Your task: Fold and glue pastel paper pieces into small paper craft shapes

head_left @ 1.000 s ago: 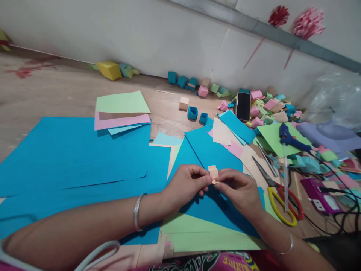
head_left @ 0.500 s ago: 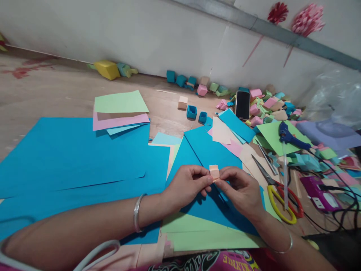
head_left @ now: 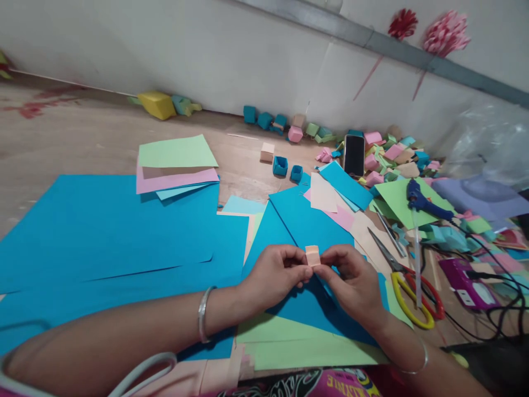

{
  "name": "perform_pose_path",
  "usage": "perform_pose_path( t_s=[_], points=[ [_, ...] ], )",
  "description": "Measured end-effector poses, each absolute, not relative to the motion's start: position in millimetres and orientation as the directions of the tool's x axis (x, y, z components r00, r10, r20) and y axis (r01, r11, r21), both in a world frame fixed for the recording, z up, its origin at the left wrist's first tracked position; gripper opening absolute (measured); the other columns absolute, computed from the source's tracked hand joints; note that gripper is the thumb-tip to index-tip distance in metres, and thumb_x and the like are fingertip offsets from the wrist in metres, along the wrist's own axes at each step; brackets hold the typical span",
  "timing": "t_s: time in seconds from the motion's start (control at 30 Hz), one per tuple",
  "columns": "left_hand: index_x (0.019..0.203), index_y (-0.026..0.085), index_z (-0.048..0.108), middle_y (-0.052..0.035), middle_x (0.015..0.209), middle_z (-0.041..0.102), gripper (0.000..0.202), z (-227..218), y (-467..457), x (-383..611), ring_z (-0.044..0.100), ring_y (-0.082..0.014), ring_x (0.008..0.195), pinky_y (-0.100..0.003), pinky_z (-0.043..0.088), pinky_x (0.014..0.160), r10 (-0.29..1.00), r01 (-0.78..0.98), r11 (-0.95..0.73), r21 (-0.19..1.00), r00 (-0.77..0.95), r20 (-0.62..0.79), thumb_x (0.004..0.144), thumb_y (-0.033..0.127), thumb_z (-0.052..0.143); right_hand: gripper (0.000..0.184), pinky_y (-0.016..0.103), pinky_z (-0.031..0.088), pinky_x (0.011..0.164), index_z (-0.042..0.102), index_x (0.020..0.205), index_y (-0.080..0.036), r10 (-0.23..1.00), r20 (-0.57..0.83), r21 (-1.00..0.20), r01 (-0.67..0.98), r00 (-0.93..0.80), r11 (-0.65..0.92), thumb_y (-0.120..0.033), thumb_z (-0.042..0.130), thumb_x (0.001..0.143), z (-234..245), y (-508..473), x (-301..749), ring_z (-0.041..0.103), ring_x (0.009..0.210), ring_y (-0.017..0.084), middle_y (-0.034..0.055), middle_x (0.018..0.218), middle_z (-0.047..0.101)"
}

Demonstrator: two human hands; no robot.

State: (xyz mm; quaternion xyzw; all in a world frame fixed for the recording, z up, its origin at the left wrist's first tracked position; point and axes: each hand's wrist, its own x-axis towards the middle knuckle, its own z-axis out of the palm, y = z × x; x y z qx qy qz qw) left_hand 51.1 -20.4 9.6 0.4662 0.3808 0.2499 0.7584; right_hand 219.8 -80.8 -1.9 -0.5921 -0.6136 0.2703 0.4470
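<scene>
Hands (head_left: pixel 266 278) (head_left: pixel 354 281) pinch folded peach paper (head_left: pixel 313 257) between them, two open-topped blue boxes (head_left: pixel 280 171) standing beyond.

Bare left hand (head_left: pixel 268 278): was curled, pinching | bare right hand (head_left: pixel 356 282): pinched likewise, facing it closely | bare left forearm (head_left: pixel 124 325), bare right forearm (head_left: pixel 403 341): sloped inward

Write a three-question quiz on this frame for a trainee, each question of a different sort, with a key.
1. What colour is the small paper piece held between the left hand and the right hand?
2. The handle loops of the scissors are:
A) both red
B) one yellow, one red
C) both blue
3. True or false: the phone lies farther from the right hand than the scissors do.

Key: 1. Peach; 2. B; 3. True
</scene>
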Motion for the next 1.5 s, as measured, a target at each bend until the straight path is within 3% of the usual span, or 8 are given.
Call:
perform_pose_path(
  t_s=[0.5, 0.67, 0.8, 0.9, 1.0, 1.1, 1.3, 1.5],
  points=[
    [0.07, 0.014, 0.06, 0.0009, 0.057, 0.057, 0.013, 9, -29, 52, 0.052, -0.0093, 0.05, -0.023, 0.041, 0.05, 0.683, 0.039, 0.419, 0.907, 0.645, -0.343, 0.072, 0.026, 0.066, 0.027, 0.026, 0.036, 0.053, 0.035, 0.074, -0.024, 0.908, 0.42, -0.804, 0.459, -0.011, 0.377, -0.011, 0.056, 0.086, 1, -88, 211, 0.045, 0.061, 0.013, -0.0031, 0.067, 0.044],
    [0.073, 0.013, 0.062, -0.0018, 0.066, 0.06, 0.016, 10, -25, 50, 0.054, -0.0102, 0.058, -0.024, 0.045, 0.057, 0.774, -0.039, 0.378, 0.925, 0.562, -0.292, 0.069, 0.025, 0.071, 0.016, 0.028, 0.047, 0.061, 0.048, 0.078, -0.023, 0.912, 0.41, -0.798, 0.482, -0.008, 0.362, -0.015, 0.06, 0.085, -1, -77, 217, 0.057, 0.07, 0.015, 0.0003, 0.073, 0.057],
    [0.077, 0.013, 0.062, -0.0043, 0.073, 0.062, 0.025, 14, -22, 49, 0.056, -0.0112, 0.062, -0.024, 0.047, 0.059, 0.752, -0.081, 0.418, 0.905, 0.589, -0.295, 0.071, 0.034, 0.073, 0.011, 0.031, 0.05, 0.071, 0.054, 0.08, -0.023, 0.9, 0.432, -0.751, 0.533, -0.05, 0.39, -0.014, 0.059, 0.085, -2, -72, 220, 0.062, 0.079, 0.017, 0.0029, 0.081, 0.063],
    [0.075, 0.012, 0.062, -0.004, 0.07, 0.061, 0.032, 16, -20, 49, 0.054, -0.0099, 0.058, -0.024, 0.045, 0.054, 0.745, -0.043, 0.43, 0.902, 0.581, -0.328, 0.078, 0.044, 0.068, 0.012, 0.033, 0.051, 0.075, 0.054, 0.078, -0.022, 0.922, 0.385, -0.804, 0.473, -0.046, 0.36, -0.02, 0.066, 0.081, -1, -72, 220, 0.063, 0.084, 0.019, 0.0039, 0.086, 0.065],
    [0.075, 0.013, 0.062, -0.0018, 0.067, 0.058, 0.032, 15, -19, 49, 0.053, -0.01, 0.057, -0.023, 0.044, 0.053, 0.76, -0.036, 0.417, 0.908, 0.561, -0.327, 0.076, 0.044, 0.071, 0.014, 0.031, 0.053, 0.07, 0.053, 0.078, -0.022, 0.962, 0.274, -0.899, 0.357, 0.011, 0.252, -0.025, 0.066, 0.083, -3, -73, 219, 0.063, 0.08, 0.018, 0.0041, 0.085, 0.064],
    [0.073, 0.013, 0.062, 0.0004, 0.062, 0.054, 0.032, 13, -18, 48, 0.051, -0.0096, 0.055, -0.023, 0.042, 0.052, 0.765, -0.023, 0.407, 0.913, 0.555, -0.327, 0.077, 0.044, 0.07, 0.01, 0.029, 0.054, 0.068, 0.054, 0.084, -0.022, 0.971, 0.229, -0.919, 0.342, 0.064, 0.194, -0.023, 0.064, 0.084, -5, -74, 217, 0.063, 0.079, 0.017, 0.0035, 0.082, 0.063],
    [0.069, 0.014, 0.061, 0.0028, 0.054, 0.047, 0.036, 14, -17, 46, 0.042, -0.0072, 0.048, -0.022, 0.03, 0.047, 0.744, 0.004, 0.432, 0.902, 0.564, -0.359, 0.081, 0.047, 0.064, 0.012, 0.029, 0.05, 0.073, 0.054, 0.084, -0.022, 0.937, 0.347, -0.812, 0.488, -0.036, 0.319, -0.01, 0.057, 0.085, -1, -75, 216, 0.061, 0.08, 0.016, 0.002, 0.082, 0.062],
    [0.066, 0.017, 0.054, 0.0064, 0.048, 0.041, 0.037, 14, -18, 48, 0.032, -0.0048, 0.042, -0.021, 0.02, 0.041, 0.676, 0.053, 0.525, 0.849, 0.58, -0.454, 0.074, 0.048, 0.071, 0.018, 0.027, 0.048, 0.071, 0.052, 0.084, -0.022, 0.897, 0.431, -0.734, 0.54, -0.099, 0.412, -0.004, 0.052, 0.084, 4, -76, 216, 0.06, 0.08, 0.014, 0.0023, 0.083, 0.062]
  ],
)
